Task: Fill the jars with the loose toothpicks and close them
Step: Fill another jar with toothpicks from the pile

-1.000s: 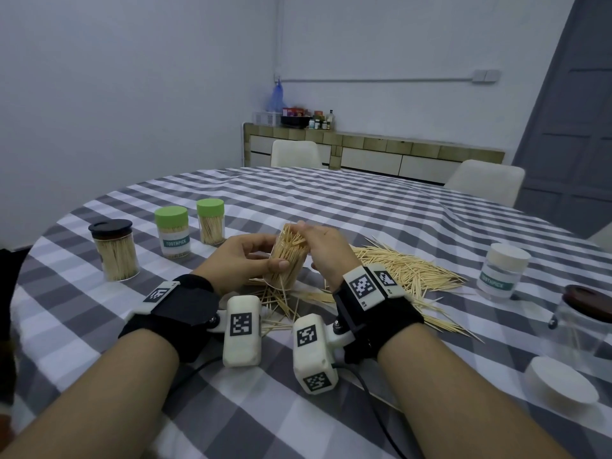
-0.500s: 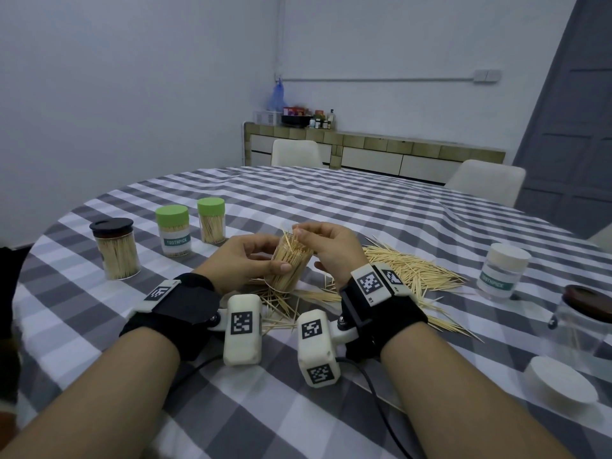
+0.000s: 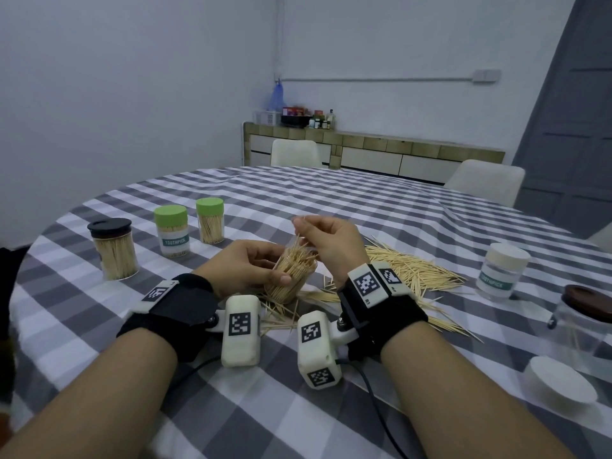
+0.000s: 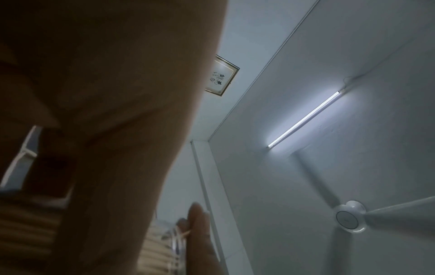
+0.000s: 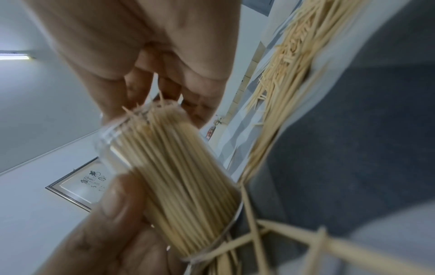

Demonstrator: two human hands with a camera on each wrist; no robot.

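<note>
Toothpicks (image 3: 293,270), thin pale wooden slivers, pack the clear cylindrical jar (image 3: 287,291) tilted on the checked tablecloth (image 3: 364,207). Left hand (image 3: 246,271) wraps it; right hand (image 3: 332,246) (higher than a second ago) pinches one stick above its mouth.

The head camera looks forward and down over the surface (image 3: 331,200). Both wrist cameras look up from very near; each shows the jar (image 5: 169,163) and framed picture (image 4: 222,76).
</note>
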